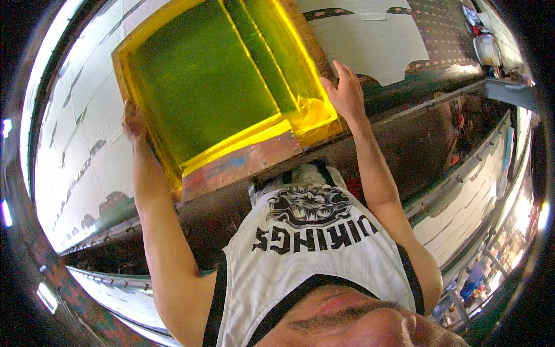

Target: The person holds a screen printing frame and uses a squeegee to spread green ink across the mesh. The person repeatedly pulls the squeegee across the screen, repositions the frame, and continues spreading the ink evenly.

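A screen-printing frame with yellow-smeared inner sides and a dark green mesh lies tilted in front of me. Two thin yellow lines run along its mesh on the right side. Thick yellow ink is pooled in its near right corner. My left hand has its fingers curled at the frame's left edge. Beside the right edge is my right hand, fingers stretched out and thumb apart, close against the wood; whether it presses on the frame I cannot tell.
Under the frame a long table carries pale sheets with dark patches, and dark patterned cloth at the far right. A metal rail edges the table. Behind me runs another long table. Clutter stands at the lower right.
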### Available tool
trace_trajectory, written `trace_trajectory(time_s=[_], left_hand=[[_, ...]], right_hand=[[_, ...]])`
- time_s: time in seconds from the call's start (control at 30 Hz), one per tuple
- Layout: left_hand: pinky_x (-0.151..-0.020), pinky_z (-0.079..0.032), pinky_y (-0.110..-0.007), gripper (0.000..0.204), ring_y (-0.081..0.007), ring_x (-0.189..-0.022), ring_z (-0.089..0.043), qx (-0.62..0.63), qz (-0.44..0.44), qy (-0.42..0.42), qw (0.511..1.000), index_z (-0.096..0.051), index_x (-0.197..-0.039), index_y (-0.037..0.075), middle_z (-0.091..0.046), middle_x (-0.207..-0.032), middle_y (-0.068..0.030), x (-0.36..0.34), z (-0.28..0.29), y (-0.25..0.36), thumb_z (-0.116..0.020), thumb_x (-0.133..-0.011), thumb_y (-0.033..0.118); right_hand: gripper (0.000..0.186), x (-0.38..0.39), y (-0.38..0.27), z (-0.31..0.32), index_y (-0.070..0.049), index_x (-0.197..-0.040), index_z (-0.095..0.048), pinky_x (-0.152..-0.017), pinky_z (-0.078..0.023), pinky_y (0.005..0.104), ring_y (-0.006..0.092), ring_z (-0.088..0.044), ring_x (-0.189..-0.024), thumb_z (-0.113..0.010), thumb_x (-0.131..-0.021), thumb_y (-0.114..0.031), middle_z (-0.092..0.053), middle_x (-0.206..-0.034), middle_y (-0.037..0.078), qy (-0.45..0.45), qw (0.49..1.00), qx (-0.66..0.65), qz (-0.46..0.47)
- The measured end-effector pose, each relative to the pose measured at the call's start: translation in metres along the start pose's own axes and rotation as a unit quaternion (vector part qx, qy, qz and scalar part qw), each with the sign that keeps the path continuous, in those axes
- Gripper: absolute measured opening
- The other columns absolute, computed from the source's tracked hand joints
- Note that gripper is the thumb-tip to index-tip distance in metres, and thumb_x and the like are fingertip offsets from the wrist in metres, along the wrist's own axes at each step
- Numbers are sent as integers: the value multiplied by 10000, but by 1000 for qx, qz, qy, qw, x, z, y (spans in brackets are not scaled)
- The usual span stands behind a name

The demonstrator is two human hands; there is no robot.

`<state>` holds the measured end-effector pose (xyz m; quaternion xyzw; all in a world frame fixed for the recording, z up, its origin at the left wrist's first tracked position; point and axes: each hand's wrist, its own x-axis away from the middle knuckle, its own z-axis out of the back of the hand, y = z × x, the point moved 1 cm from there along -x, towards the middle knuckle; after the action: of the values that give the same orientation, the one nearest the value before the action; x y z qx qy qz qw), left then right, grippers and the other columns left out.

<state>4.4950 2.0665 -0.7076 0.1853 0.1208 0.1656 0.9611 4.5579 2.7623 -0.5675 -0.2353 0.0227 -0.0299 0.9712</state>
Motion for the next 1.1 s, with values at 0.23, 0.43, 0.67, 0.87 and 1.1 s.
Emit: trace_trajectory(time_s=[0.23, 0.43, 0.67, 0.87, 1.1], left_hand=[[-971, -570, -453, 547, -343, -1143, -728, -2, 35, -23, 999, -618, -1539, 127, -764, -1252, -173, 6, 12, 15, -712, -1024, 284], [-915, -576, -450, 540, -348, -1048, -743, 12, 69, -56, 996, -617, -1545, 105, -776, -1169, -192, 7, 18, 28, -724, -1031, 234], [-1040, -562, -420, 533, -314, -1268, -720, 25, -70, 40, 996, -609, -1540, 60, -735, -1386, -197, 7, 1, -10, -717, -1047, 231], [-969, -588, -418, 531, -270, -1176, -764, 23, 0, 0, 1000, -626, -1529, 80, -753, -1366, -165, -17, 36, 32, -742, -1034, 235], [-1049, -560, -424, 553, -314, -1269, -723, 15, -70, -6, 997, -598, -1552, 88, -715, -1423, -188, -35, -16, 265, -723, -1033, 233]], right_hand=[[803, -25, 19, -23, 92, -1456, -581, -1177, -482, 523, 458, -602, -1372, -847, -870, -388, -629, -1457, 311, -100, 991, 22, -85], [593, -19, 31, -25, 89, -1226, -686, -1026, -553, 545, 483, -684, -1166, -803, -786, -292, -722, -1219, 302, -4, 1000, 13, -2], [643, -31, 13, 7, 102, -1243, -685, -957, -584, 534, 478, -708, -1083, -795, -751, -298, -728, -1159, 297, -10, 998, -14, 55], [662, -60, 21, 49, 124, -1250, -686, -979, -596, 506, 476, -724, -1128, -835, -762, -298, -726, -1219, 327, -3, 998, -17, 61], [709, -128, 190, 165, 113, -1277, -702, -1040, -576, 488, 448, -720, -1199, -864, -754, -337, -724, -1282, 328, -26, 999, -27, -6]])
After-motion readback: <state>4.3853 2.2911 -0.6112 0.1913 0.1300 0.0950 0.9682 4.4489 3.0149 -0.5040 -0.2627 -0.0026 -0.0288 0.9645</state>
